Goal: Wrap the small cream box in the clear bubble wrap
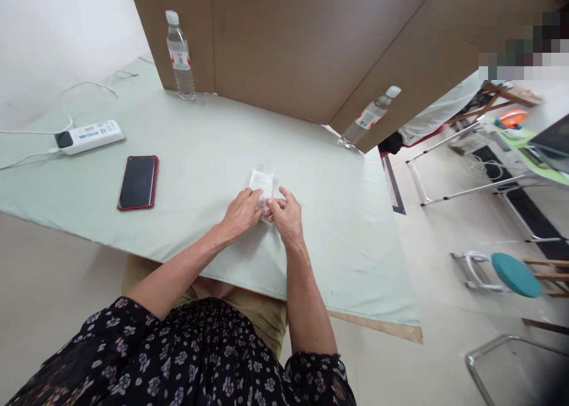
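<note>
A small clear plastic packet [261, 182] with a white label lies on the pale green cloth in front of me. My left hand [243, 211] grips its near left side, fingers bent over it. From the right, my right hand [285, 215] pinches the near edge of the packet between thumb and fingers. What is inside the packet is too small to make out, and its near end is partly hidden by my fingers.
The cloth-covered table [213, 139] carries a phone in a red case [138, 182] and a white power strip [91, 137] with cables at left. Two water bottles [181, 68] stand against a tall cardboard screen [275, 44]. A teal stool [515, 274] is at right.
</note>
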A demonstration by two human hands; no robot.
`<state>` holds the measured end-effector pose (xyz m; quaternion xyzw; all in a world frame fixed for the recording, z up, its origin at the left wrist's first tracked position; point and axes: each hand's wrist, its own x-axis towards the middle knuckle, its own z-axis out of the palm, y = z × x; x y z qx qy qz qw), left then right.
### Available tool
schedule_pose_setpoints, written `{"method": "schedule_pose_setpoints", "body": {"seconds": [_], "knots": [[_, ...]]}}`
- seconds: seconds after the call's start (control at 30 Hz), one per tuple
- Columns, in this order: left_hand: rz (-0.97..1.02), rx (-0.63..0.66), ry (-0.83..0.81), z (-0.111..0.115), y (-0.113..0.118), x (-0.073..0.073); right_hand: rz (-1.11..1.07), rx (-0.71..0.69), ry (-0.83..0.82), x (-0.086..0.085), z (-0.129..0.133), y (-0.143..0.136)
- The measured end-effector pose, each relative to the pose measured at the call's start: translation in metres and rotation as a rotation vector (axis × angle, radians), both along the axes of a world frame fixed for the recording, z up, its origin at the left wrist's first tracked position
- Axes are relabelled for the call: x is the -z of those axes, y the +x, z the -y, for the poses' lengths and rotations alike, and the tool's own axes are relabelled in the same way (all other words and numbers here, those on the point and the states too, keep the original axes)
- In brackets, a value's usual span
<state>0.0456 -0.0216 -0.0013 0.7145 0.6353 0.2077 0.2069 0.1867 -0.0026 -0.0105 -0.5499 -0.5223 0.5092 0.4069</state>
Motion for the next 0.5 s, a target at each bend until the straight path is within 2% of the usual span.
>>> {"method": "schedule_pose_setpoints", "body": {"seconds": [0.2,0.3,0.4,0.5], "knots": [[0.265,-0.023,0.052,0.003,-0.007,0.014,0.247,-0.25,0.229,0.002,0.005,0.01],[0.381,-0.127,0.076,0.006,-0.012,0.014,0.424,-0.309,0.306,0.001,0.008,0.008],[0.384,-0.236,0.073,0.005,-0.012,0.011,0.556,-0.334,0.384,-0.003,0.011,0.003],[0.354,-0.211,0.036,0.0,-0.008,0.007,0.58,-0.399,0.399,-0.008,0.01,0.004]]}}
